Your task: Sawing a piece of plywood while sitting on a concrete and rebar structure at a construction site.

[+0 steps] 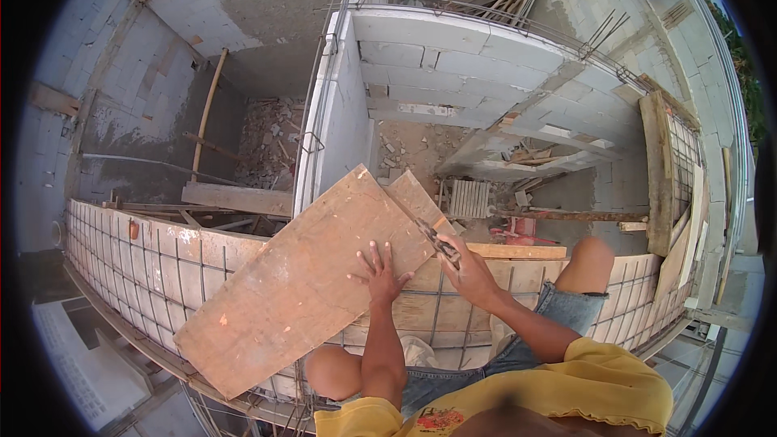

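Board (299, 275) lies flat across a bar grid (440, 295) in front of the person, reaching from the lower left to the middle of the view. The left hand (380, 279) is open, its palm down and its fingers spread on the board near the far end. The right hand (469, 275) is closed around a dark metal tool (437, 239), whose front meets that end's edge; its exact kind is hard to make out.

To work well here, the left palm should probably press firmly so the board cannot slide or rock on the bars, with the fingers clear of the tool's line. A steady right wrist and a tool lined up with the edge would likely help too.

The board's long axis runs diagonally: one short end faces the upper right, away from the person, and the other the lower left. A smaller piece (417, 194) shows just past the far end, partly hidden by the board; whether they touch, I cannot tell.

Farther out are a plank (518, 252), a white block wall (453, 57) and rubble (263, 142).
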Demonstrator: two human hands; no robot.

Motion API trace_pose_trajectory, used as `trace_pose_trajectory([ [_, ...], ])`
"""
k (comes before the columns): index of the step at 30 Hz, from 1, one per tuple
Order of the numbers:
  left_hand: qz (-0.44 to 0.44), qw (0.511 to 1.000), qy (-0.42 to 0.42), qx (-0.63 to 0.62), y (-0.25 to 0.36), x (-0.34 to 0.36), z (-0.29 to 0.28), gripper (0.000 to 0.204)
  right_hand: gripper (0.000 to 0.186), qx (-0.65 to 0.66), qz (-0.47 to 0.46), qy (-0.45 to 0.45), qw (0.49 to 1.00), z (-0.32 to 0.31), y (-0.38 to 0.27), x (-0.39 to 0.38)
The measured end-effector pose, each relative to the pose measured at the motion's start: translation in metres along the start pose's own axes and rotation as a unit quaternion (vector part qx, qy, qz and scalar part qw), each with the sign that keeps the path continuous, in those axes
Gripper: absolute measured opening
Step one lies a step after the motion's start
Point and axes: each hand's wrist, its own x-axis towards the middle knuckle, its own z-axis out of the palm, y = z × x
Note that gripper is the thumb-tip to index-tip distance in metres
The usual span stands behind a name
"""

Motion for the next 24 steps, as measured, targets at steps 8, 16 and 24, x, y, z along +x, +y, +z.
trace_pose_trajectory([
  [8,-0.022,0.999,-0.028,0.010,0.007,0.003,0.000,0.114,0.041,-0.012,-0.033,0.011,0.999,0.062,0.004,0.125],
  [16,-0.034,0.997,-0.041,0.061,0.007,0.006,0.000,0.113,0.043,-0.007,-0.061,0.057,0.996,0.063,0.026,0.113],
  [24,-0.011,0.992,-0.124,0.021,0.000,0.014,-0.040,0.101,0.044,-0.047,-0.089,0.069,0.993,0.074,0.025,0.114],
])
